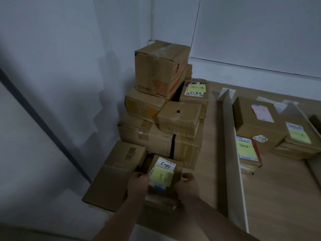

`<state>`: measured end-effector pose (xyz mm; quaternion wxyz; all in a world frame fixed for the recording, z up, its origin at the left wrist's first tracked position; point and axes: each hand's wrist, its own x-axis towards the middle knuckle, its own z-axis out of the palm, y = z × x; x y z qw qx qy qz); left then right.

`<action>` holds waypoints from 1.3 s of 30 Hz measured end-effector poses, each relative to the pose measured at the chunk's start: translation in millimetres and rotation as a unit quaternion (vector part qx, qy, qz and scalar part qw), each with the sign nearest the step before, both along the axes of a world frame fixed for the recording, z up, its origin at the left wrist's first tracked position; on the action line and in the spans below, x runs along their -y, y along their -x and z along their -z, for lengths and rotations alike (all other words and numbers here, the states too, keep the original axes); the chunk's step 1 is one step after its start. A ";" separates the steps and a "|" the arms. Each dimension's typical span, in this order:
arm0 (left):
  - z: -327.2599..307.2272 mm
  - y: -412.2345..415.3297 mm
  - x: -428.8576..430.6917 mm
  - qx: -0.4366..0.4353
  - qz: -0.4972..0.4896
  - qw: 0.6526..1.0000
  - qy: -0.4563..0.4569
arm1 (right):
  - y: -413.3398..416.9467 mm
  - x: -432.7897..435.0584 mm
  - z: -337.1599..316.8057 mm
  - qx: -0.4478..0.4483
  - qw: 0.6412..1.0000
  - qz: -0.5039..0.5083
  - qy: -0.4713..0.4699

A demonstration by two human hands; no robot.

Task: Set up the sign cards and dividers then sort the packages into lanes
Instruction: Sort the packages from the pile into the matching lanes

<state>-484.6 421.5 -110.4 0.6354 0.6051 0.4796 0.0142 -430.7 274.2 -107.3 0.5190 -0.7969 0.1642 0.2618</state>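
Left hand (138,184) and right hand (188,186) clasp opposite sides of a small package (162,173) near the desk's left edge, before the unsorted pile (156,136). Its yellow note faces up, likely for choosing a lane beyond the white divider (231,145).

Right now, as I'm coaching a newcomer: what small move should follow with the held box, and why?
Probably lift the small box clear of the pile: left hand and right hand grip its sides, and the lanes lie right of the white divider.
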 end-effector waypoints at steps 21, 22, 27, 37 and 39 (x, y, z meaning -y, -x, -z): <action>26.8 15.2 -3.8 -0.022 0.074 0.997 0.021 | -39.5 -1.9 1.9 0.118 0.915 -0.325 0.207; 26.9 14.3 -3.9 -0.021 0.081 0.996 0.014 | -40.1 -0.2 4.4 0.122 0.909 -0.330 0.226; 38.5 2.9 -4.3 -0.046 0.100 0.991 -0.076 | -41.5 18.3 -0.7 0.110 0.892 -0.317 0.302; 48.1 -8.0 8.9 -0.076 0.130 0.988 -0.041 | -40.9 34.4 1.9 0.052 0.884 -0.348 0.307; 46.8 -5.1 9.6 -0.091 0.170 0.979 -0.061 | -39.9 31.7 2.1 0.072 0.879 -0.347 0.318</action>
